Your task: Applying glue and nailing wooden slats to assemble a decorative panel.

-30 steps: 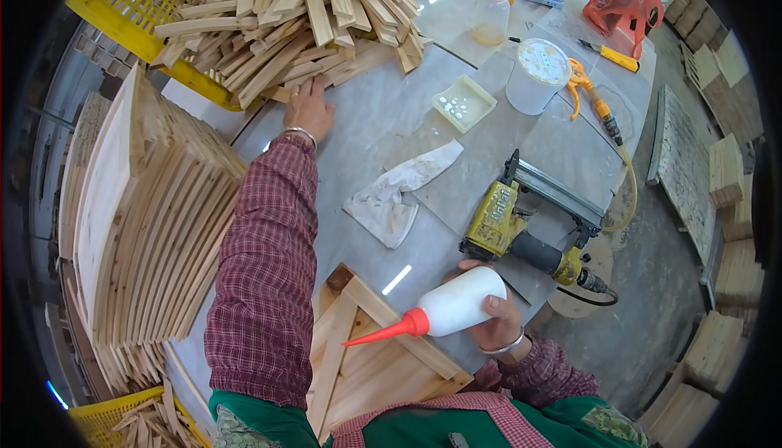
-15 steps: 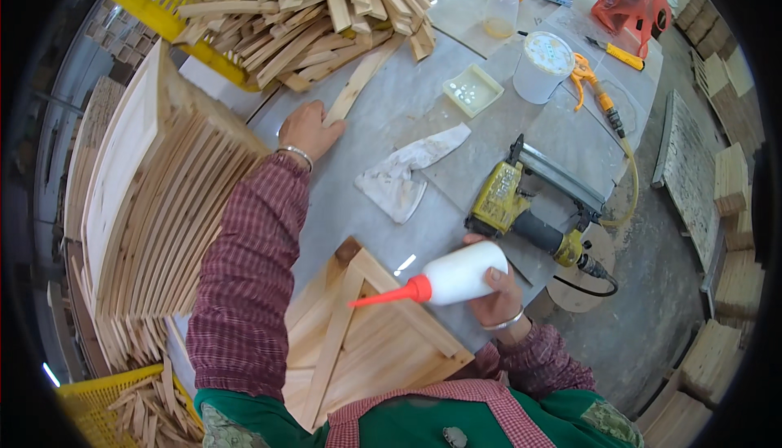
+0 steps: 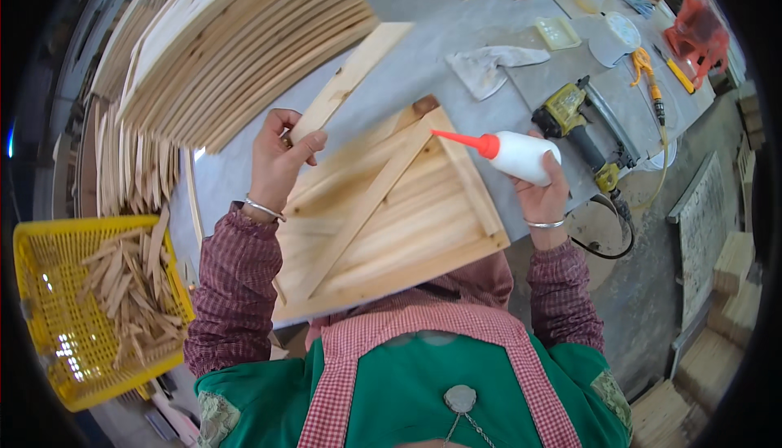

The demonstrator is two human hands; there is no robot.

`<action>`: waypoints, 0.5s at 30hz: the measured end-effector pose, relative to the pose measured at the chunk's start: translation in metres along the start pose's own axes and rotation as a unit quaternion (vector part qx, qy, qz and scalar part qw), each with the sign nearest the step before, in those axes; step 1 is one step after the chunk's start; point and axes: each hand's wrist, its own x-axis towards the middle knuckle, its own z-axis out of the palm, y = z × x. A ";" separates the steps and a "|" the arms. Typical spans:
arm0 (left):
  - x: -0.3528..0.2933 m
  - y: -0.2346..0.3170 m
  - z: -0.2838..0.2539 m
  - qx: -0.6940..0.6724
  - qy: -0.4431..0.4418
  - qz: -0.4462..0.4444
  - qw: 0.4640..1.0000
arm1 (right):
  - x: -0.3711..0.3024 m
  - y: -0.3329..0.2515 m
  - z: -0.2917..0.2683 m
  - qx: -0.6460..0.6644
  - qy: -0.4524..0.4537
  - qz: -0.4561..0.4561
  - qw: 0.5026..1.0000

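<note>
Red-checked apron right up close, bottom of the frame, over a green top, and just above it, at centre, lies the wooden panel, a narrow diagonal strip running across its face. To the left of centre, the left hand is pinching the lower end of a flat wooden slat, which slants up towards the right. Right of centre, the right hand is wrapped around a white squeeze bottle, its red nozzle aimed left, tip over the panel's upper corner; touching or just above, I cannot tell!

Lower left, a yellow basket carries a heap of wood pieces. Upper left, a big stack of panels shows its edges in rows. Past the bottle, a yellow-and-black nail gun lies on the grey table, a crumpled white cloth to its left. Farther up, there's a shallow dish, a white tub, an orange air gun beside it, a yellow-handled knife, and a red bag at upper right.
</note>
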 end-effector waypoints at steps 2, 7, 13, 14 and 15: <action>-0.029 0.003 -0.017 -0.014 0.025 0.003 1.000 | -0.011 0.001 0.001 -0.020 0.002 0.010 1.000; -0.091 -0.006 -0.025 0.154 0.079 0.179 0.969 | -0.044 -0.010 -0.004 -0.015 0.008 -0.026 1.000; -0.146 -0.013 0.044 0.425 -0.102 0.420 0.795 | -0.062 -0.028 -0.001 0.001 0.022 -0.059 0.998; -0.147 -0.015 0.058 0.423 -0.139 0.446 0.776 | -0.064 -0.030 0.002 -0.006 0.023 -0.059 0.998; -0.149 -0.023 0.071 0.416 -0.138 0.447 0.780 | -0.066 -0.031 0.005 -0.010 0.029 -0.064 0.997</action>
